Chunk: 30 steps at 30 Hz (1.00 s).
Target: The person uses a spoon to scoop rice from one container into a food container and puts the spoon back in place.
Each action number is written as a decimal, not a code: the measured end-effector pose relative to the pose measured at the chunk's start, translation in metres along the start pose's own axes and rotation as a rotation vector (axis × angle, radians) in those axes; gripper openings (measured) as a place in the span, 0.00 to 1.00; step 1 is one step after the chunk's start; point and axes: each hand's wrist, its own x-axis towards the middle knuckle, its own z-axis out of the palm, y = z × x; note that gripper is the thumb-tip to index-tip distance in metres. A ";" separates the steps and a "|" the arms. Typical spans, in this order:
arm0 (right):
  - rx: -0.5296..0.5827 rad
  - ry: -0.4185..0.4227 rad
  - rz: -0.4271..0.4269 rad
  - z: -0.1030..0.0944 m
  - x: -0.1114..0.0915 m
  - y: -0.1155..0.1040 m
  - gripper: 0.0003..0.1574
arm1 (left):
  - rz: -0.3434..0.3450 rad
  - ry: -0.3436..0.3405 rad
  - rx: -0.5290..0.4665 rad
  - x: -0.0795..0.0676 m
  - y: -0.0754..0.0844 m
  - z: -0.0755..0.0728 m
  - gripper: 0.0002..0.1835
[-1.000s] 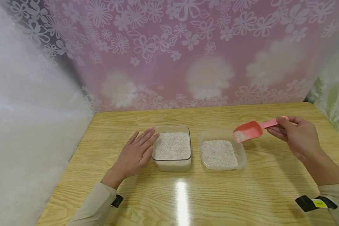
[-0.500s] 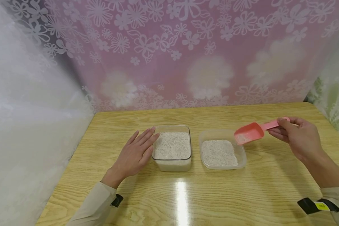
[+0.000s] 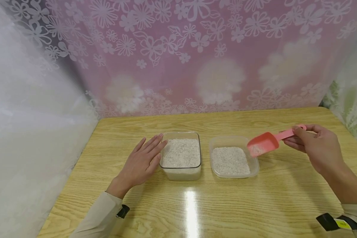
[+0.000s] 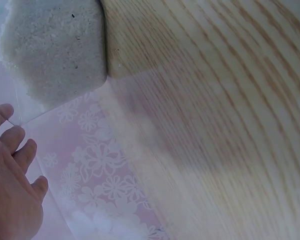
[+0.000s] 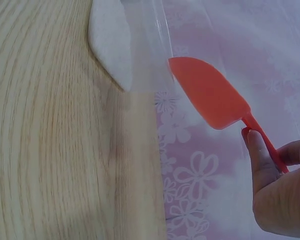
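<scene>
My right hand (image 3: 322, 147) pinches the handle of a pink scoop (image 3: 264, 142) between thumb and fingers. The scoop tilts down to the left over the right rim of a clear plastic container (image 3: 255, 168), with a little rice near its lip. Inside that container lies a layer of rice (image 3: 230, 161). Left of it stands a deeper glass container (image 3: 184, 174), filled higher with rice (image 4: 55, 50). My left hand (image 3: 141, 162) lies with extended fingers against the left side and rim of the glass container. The right wrist view shows the scoop's underside (image 5: 207, 92).
Both containers stand side by side on a wood-grain table (image 3: 226, 208), a narrow gap between them. A pink flowered curtain (image 3: 172, 79) hangs behind the table's far edge. White sheeting (image 3: 32, 132) hangs at the left.
The scoop's lip has dipped lower and the scoop has shifted slightly right with my right hand. Less rice shows in it. My left hand has stayed in place.
</scene>
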 end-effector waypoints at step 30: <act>-0.487 -0.068 -0.511 0.034 -0.018 -0.008 0.09 | -0.007 -0.011 0.012 0.000 0.000 -0.002 0.26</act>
